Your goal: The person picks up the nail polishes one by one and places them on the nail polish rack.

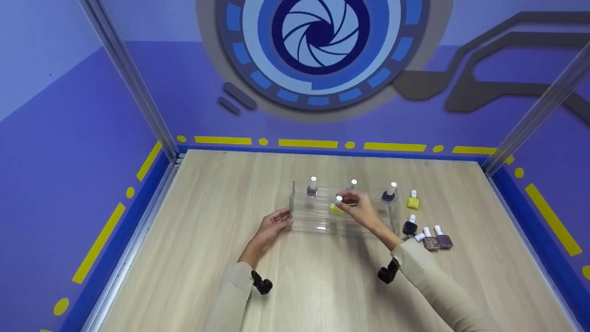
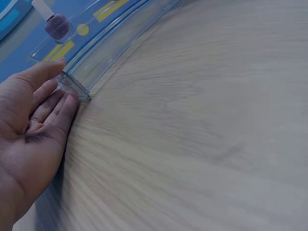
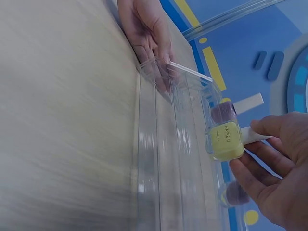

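A clear tiered rack (image 1: 318,226) stands on the wooden table. My right hand (image 1: 362,210) pinches the white cap of a yellow nail polish bottle (image 3: 227,140) between thumb and fingers, with the bottle upright at the rack's middle tier. My left hand (image 1: 272,228) touches the rack's left end, thumb near the upper edge and fingers fairly straight against the end panel (image 2: 74,86). On the rack's back tier stand a mauve bottle (image 1: 312,190) at the left and a dark bottle (image 1: 388,195) at the right. Between them a third white cap (image 1: 354,182) shows, its bottle mostly hidden by my right hand.
Right of the rack stands another yellow bottle (image 1: 413,203), with a black bottle (image 1: 410,227) in front of it. Closer to me are a glittery brown bottle (image 1: 431,243), a purple bottle (image 1: 444,241) and a tipped white cap (image 1: 419,237). A blue-purple wall (image 1: 276,124) borders the table's back.
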A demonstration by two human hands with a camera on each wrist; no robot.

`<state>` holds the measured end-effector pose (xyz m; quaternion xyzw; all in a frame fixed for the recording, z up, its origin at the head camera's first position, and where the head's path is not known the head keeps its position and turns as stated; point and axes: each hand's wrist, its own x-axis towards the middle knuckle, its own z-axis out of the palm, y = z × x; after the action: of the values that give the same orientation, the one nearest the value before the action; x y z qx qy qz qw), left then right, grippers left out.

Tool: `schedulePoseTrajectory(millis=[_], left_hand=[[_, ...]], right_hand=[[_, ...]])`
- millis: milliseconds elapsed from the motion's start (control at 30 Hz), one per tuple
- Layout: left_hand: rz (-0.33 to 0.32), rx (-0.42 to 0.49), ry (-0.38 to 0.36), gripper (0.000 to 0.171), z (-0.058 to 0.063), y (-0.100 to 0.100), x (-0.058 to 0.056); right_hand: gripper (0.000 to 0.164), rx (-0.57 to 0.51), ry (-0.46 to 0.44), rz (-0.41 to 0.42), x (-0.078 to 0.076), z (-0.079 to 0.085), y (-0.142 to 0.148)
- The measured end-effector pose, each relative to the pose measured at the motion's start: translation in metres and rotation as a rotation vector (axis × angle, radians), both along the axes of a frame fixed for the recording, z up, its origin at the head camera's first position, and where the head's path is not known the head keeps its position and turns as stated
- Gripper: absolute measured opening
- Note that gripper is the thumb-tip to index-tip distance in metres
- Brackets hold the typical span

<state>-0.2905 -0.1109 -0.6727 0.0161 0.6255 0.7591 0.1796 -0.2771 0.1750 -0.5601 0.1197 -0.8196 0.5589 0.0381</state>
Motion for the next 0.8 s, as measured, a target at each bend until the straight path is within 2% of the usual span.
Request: schedulePoseTrajectory(millis=[267, 567, 800], left_hand=[[0.000, -0.039, -0.008, 0.057, 0.001, -0.002, 0.000], [-0.001, -0.023, -0.018, 0.057, 0.001, -0.002, -0.001], [0.001, -0.016, -0.004, 0.057, 0.001, 0.000, 0.000]], right_hand=[[0.021, -0.018, -0.026, -0.005, -0.009, -0.007, -0.018], [0.022, -0.063, 0.021, -0.020, -0.012, -0.013, -0.040], [0.019, -0.038, 0.031, -0.051, -0.016, -0.017, -0.047]])
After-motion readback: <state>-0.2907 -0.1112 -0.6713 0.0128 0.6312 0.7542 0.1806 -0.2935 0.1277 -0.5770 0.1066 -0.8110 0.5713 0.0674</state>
